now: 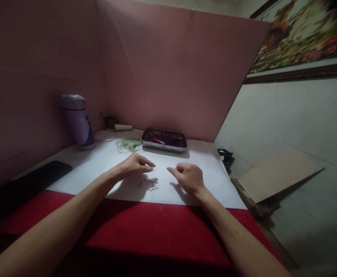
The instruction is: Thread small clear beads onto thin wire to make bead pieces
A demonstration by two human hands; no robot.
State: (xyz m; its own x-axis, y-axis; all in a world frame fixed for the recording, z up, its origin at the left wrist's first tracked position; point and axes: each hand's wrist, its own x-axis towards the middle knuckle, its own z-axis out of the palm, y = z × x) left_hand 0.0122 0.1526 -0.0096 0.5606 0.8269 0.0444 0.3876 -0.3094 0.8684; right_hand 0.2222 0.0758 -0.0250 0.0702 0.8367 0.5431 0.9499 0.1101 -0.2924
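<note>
My left hand (134,164) hovers over the white sheet (208,181), its thumb and forefinger brought close in a pinch. Whatever may be between those fingertips is too small to make out. Facing it across a short gap, my right hand (190,177) has its fingers curled in and the thumb pressed along them, pointing left. Anything held there is hidden. A small dark curved bit (140,184) shows on the sheet below my left hand, amid the shadows. Behind the hands lie a tangle of thin green strands (128,145) and a metal tray (164,147) of dark purple pieces with red and orange items.
A purple bottle (77,123) stands at the left, with a dark flat object (53,169) nearer me. A pale cylinder (123,127) and a small dark pot (110,122) sit at the back. Pink panels (168,69) wall the table; a cardboard sheet (280,173) is at right.
</note>
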